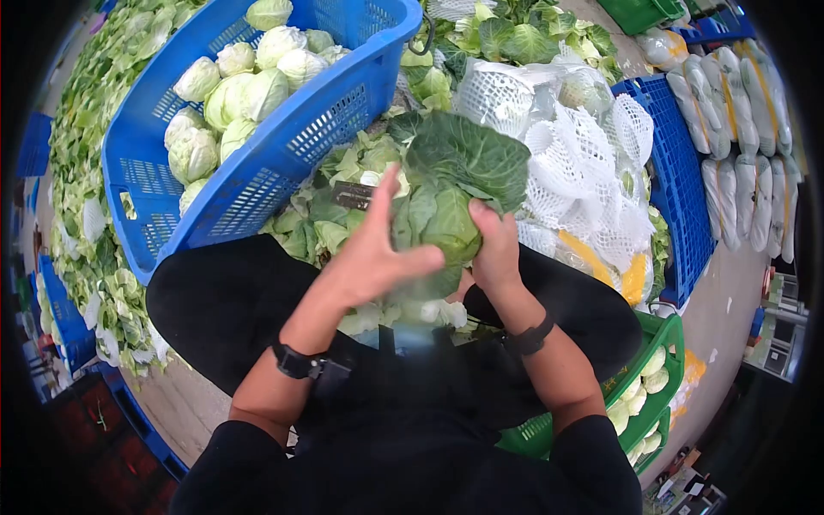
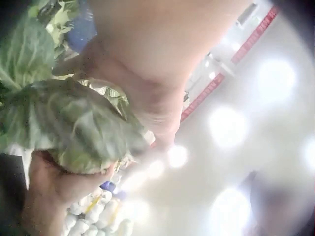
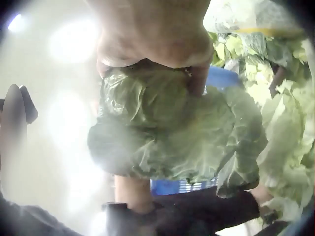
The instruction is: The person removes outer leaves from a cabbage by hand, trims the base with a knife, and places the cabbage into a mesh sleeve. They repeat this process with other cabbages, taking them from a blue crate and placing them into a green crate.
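Note:
A green cabbage (image 1: 451, 225) with large loose outer leaves is held up between both hands over the lap. My right hand (image 1: 498, 249) grips its right side, thumb pressed against the head; in the right wrist view, fingers wrap over the cabbage (image 3: 152, 123). On the other side, my left hand (image 1: 373, 253) is spread, fingers straight and pointing away, with the thumb across the cabbage's near side. The left wrist view shows the left hand (image 2: 142, 98) beside the blurred leaves and the right hand (image 2: 59, 189) supporting the head from below.
A blue crate (image 1: 283, 163) of trimmed cabbages stands at the front left. Loose leaves (image 1: 326, 227) lie beneath, with a dark flat strip (image 1: 352, 196) among them. Net-wrapped cabbages (image 1: 575, 163) are piled at the right, and a green crate (image 1: 674, 343) sits by the right knee.

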The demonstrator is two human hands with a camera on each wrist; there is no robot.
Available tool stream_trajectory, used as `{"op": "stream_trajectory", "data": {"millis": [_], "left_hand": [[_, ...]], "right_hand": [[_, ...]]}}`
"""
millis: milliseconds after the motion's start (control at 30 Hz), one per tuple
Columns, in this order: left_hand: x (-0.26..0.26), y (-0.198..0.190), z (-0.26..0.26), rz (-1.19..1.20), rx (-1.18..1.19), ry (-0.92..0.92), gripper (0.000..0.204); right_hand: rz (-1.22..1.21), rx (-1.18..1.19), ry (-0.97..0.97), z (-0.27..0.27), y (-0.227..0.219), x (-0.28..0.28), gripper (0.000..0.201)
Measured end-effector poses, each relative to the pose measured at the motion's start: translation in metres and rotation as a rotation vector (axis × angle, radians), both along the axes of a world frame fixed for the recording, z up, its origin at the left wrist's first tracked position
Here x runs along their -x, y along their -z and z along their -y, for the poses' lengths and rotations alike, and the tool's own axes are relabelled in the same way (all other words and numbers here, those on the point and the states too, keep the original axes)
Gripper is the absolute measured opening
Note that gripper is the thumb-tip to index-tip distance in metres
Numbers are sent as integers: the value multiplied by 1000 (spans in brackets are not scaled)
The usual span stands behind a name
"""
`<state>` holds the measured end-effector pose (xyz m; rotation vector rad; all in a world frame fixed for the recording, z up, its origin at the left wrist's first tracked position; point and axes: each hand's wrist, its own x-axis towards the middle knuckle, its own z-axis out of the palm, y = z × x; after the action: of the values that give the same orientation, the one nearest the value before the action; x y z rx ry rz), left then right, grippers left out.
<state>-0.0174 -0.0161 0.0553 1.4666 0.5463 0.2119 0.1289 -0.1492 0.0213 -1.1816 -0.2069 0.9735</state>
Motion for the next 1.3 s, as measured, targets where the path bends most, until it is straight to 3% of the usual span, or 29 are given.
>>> {"op": "stream_trajectory", "data": {"millis": [100, 167, 200, 267, 300, 400, 433, 467, 500, 533, 600, 667, 800, 900, 933, 1000, 1067, 1133, 1200, 1267, 1300], "left_hand": [[-5, 11, 26, -128, -14, -103, 119], [-6, 15, 30, 43, -62, -190, 96], [-6, 19, 31, 40, -56, -183, 96], [-6, 29, 27, 110, 135, -252, 72], [-8, 30, 23, 139, 88, -282, 54], [-7, 28, 8, 20, 108, -345, 44], [-8, 33, 3, 65, 61, -292, 37], [-6, 33, 5, 61, 63, -297, 37], [-5, 32, 6, 1, -126, -282, 37], [-7, 31, 6, -55, -317, -260, 36], [-10, 30, 10, -56, -397, -257, 37], [-11, 28, 15, -61, -564, -262, 40], [-13, 19, 24, -29, -572, -241, 42], [-9, 24, 23, 16, -550, -275, 42], [-6, 28, 18, 29, -492, -263, 41], [-1, 35, 13, 41, -432, -252, 41], [1, 39, 9, 117, -395, -298, 35], [0, 47, 2, 82, -422, -366, 29], [-7, 62, -2, 161, 104, -451, 26], [-10, 60, -16, 106, 25, -401, 32], [-9, 51, -23, -126, -112, -328, 39]], "right_hand": [[353, 88, 139, -3, 9, -4, 28], [221, 121, 135, 1, 14, -12, 33], [89, 140, 136, 4, 14, -15, 38], [139, 163, 104, 8, 28, -20, 41], [187, 186, 64, 9, 30, -21, 44], [42, 57, -21, 19, 24, -15, 57], [39, 58, -28, 17, 17, -13, 57], [144, 33, -168, 17, 9, -10, 59], [249, 7, -303, 15, -1, -8, 62], [249, 7, -298, 13, -11, -8, 62], [122, 156, -370, 13, -24, -7, 66], [132, 130, -311, 13, -19, -5, 64], [38, 94, -99, 11, -4, -4, 55], [-33, 145, -48, 11, 5, -8, 46], [-32, 148, -49, 11, 9, -12, 46], [-353, 42, -124, 14, 19, -22, 42], [-315, 16, -181, 22, 27, -24, 44], [-431, -77, -203, 25, 8, -16, 47], [-396, -102, -164, 20, 14, -8, 49], [-602, -125, -191, 20, 6, -12, 47], [-605, -106, -202, 19, 13, -15, 45]]}}
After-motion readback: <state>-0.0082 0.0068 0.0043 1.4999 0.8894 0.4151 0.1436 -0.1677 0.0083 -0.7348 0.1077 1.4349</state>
